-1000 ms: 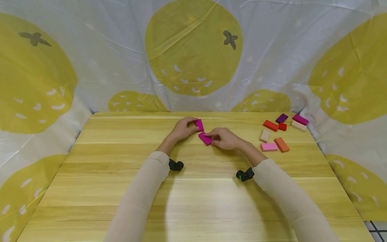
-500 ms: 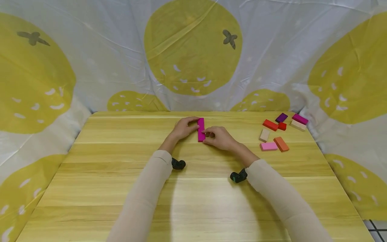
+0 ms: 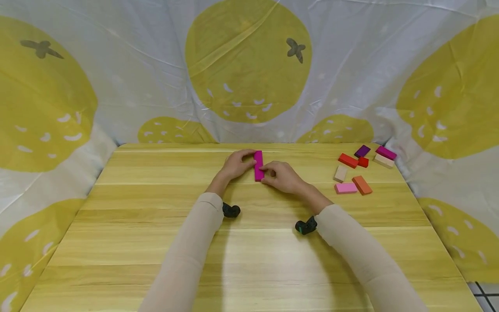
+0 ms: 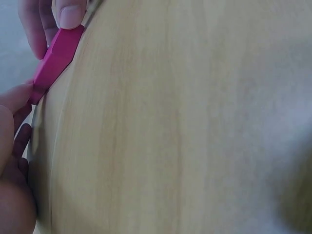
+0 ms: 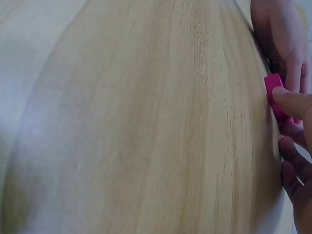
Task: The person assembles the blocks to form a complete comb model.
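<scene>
Two magenta wooden blocks lie end to end in one straight line near the back middle of the table in the head view. My left hand [image 3: 235, 164] holds the far block [image 3: 258, 156] between thumb and fingers, from the left. From the right, my right hand [image 3: 286, 177] pinches the near block [image 3: 258, 176] with thumb and forefinger. In the left wrist view the magenta blocks [image 4: 54, 58] show as one slanted strip between the fingertips of both hands. A thumb lies on the magenta block [image 5: 271, 82] in the right wrist view, where the fingers hide part of it.
At the back right of the wooden table [image 3: 249, 268] lie a pink block [image 3: 345, 188], an orange block [image 3: 362, 185], a beige block [image 3: 340, 173], a red block [image 3: 348, 160] and several others. A fruit-patterned cloth [image 3: 249, 125] hangs behind the table's back edge.
The near magenta block has turned from a slant and moved up against the far one, which has straightened too. Over the last half second both hands have stayed nearly still.
</scene>
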Tool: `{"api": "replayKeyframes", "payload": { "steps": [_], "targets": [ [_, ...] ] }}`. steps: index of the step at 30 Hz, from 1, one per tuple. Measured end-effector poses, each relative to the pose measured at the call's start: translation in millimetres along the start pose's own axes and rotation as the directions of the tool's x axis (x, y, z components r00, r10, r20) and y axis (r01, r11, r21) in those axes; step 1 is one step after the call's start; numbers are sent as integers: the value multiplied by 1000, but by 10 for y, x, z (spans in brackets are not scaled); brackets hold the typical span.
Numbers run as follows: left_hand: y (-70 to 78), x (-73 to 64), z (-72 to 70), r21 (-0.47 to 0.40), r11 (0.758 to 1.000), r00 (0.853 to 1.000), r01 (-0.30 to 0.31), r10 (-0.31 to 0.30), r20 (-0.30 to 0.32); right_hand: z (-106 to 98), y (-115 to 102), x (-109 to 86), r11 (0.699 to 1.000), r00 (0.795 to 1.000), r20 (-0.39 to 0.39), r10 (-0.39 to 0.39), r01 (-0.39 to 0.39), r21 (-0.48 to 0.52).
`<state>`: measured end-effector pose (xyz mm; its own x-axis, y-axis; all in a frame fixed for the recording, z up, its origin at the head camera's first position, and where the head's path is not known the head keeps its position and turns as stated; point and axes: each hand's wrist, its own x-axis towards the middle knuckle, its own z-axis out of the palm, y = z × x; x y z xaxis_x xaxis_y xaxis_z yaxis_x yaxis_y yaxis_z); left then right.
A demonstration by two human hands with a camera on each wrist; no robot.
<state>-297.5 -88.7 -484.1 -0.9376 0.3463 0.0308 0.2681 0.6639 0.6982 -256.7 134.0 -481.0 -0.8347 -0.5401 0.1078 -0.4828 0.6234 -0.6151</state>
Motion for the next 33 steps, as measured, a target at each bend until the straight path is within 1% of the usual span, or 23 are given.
{"api": "replayKeyframes", "payload": {
  "steps": [7,15,21,26,28,30,33],
  "targets": [
    [43,-1,-23,17,1000,1000,12,-12,7,0,-33,36,1000,1000,-1,15,-15,-3],
    [37,16,-4,27,999,1000,26,-27,5,9,-22,49,1000,1000,-17,21,-21,-2],
    [47,16,-7,30,999,1000,24,-24,6,-2,-25,51,1000,999,-16,29,-29,-1],
    [48,21,-2,25,1000,1000,14,-14,-3,-10,-15,50,1000,1000,-17,17,-17,-16],
    [38,12,-4,-1,1000,1000,15,-15,-5,-31,-15,37,1000,1000,-8,7,-7,-17],
    [19,-1,-5,-48,999,1000,15,-15,-4,-72,-9,6,1000,1000,8,-2,2,-17],
    [1,-39,-17,-100,995,1000,-4,6,21,-176,41,-86,1000,999,33,-24,24,-18]
  ]
}}
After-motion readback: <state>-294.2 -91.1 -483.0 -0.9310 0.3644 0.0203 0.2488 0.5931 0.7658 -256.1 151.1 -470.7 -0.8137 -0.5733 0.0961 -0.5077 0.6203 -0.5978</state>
